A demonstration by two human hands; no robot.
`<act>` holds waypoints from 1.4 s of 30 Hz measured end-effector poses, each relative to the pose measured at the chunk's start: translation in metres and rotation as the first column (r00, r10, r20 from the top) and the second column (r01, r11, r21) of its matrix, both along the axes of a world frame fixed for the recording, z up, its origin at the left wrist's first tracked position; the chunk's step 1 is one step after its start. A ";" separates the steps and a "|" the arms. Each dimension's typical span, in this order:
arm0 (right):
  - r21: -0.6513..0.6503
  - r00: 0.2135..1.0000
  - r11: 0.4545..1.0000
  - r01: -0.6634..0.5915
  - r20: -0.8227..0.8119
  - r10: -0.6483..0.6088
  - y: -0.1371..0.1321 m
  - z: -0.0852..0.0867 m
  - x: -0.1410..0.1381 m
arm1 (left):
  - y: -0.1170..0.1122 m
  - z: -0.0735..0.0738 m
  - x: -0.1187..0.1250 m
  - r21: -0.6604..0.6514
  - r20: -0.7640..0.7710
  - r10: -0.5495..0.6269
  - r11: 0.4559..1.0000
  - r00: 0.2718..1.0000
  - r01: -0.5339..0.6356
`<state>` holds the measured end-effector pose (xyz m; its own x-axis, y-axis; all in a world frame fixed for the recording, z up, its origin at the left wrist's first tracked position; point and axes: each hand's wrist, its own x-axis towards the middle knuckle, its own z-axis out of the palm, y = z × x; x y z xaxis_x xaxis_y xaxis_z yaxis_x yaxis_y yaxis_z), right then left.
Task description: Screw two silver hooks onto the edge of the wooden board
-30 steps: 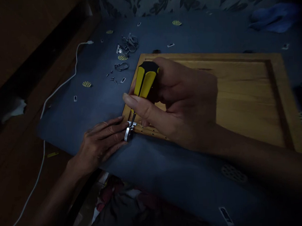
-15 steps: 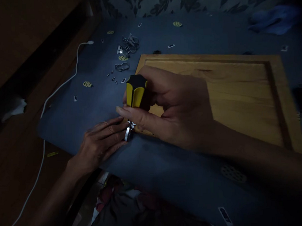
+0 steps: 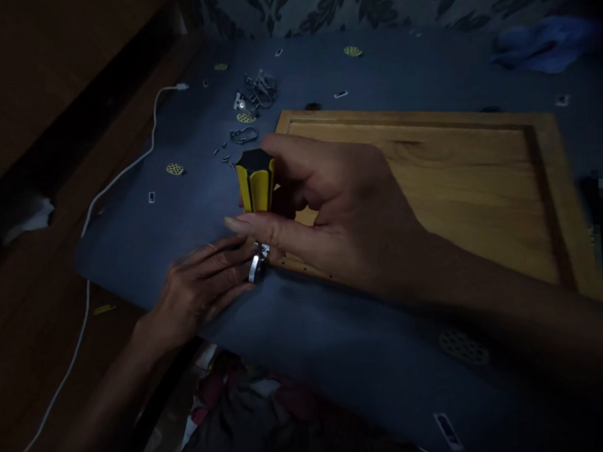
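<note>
Clearly, a faceted yellow-and-black screwdriver (image 3: 257, 191) is grasped upright by the right hand (image 3: 338, 201).
Presumably for steadiness, a curved silver metal fitting (image 3: 254, 268) left of frame centre, at a brown wooden panel's (image 3: 460, 199) corner, is touched by the left hand (image 3: 204, 283); any pinch cannot be told.

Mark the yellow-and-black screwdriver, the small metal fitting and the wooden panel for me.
Yellow-and-black screwdriver (image 3: 256, 186): head view, on its handle.
Small metal fitting (image 3: 254, 268): head view, on its bright, curved near part.
Wooden panel (image 3: 470, 188): head view, on its flat inner face.
</note>
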<state>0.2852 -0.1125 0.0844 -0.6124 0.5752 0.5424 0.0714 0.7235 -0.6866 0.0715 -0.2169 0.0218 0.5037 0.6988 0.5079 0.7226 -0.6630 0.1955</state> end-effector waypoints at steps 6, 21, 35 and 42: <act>-0.174 0.979 0.968 -0.182 0.061 0.195 0.002 0.013 0.005 | 0.001 0.001 0.000 0.011 0.005 -0.008 1.000 1.000 0.008; 0.048 0.990 0.991 0.122 -0.079 -0.118 -0.012 -0.005 -0.018 | 0.000 0.000 -0.001 -0.008 0.007 0.001 1.000 1.000 -0.001; -0.056 0.974 0.982 0.180 -0.131 -0.186 -0.009 -0.013 -0.005 | -0.001 -0.001 -0.001 -0.009 0.010 -0.001 1.000 1.000 0.001; -0.015 0.975 0.980 0.199 -0.099 -0.199 -0.007 -0.019 -0.005 | 0.000 -0.002 -0.001 -0.024 0.035 -0.005 1.000 0.999 0.006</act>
<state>0.2801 -0.1199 0.0658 -0.4284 0.6828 0.5918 0.1451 0.6984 -0.7008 0.0705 -0.2174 0.0202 0.4899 0.7085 0.5080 0.7117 -0.6616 0.2363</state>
